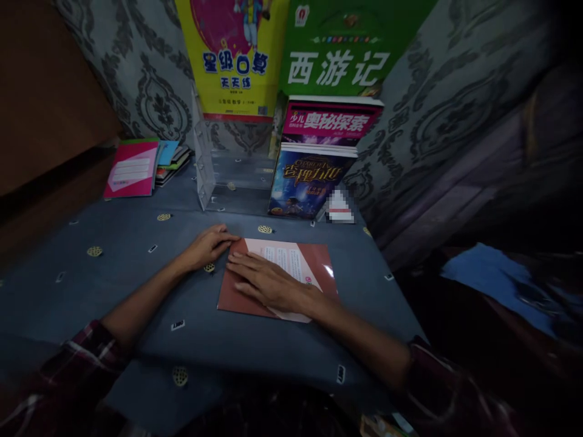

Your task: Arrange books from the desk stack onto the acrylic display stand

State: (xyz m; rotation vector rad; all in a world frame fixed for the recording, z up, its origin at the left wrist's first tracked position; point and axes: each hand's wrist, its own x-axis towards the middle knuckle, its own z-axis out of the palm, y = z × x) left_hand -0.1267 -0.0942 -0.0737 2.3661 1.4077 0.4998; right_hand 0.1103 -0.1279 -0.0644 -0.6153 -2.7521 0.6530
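- The brown and pale pink booklet [291, 261] lies flat on the dark blue surface [136, 243], in front of the transparent rack [204, 176].
- The right hand [268, 282] rests over the booklet, palm down and fingers stretched; it is grasping nothing.
- The left hand [212, 247] is at the upper left corner of the booklet; whether its fingers pinch the corner, I cannot tell.
- In the rack, the blue book [296, 191] stands lowest, below the magenta book [330, 121] and the green book [337, 67].
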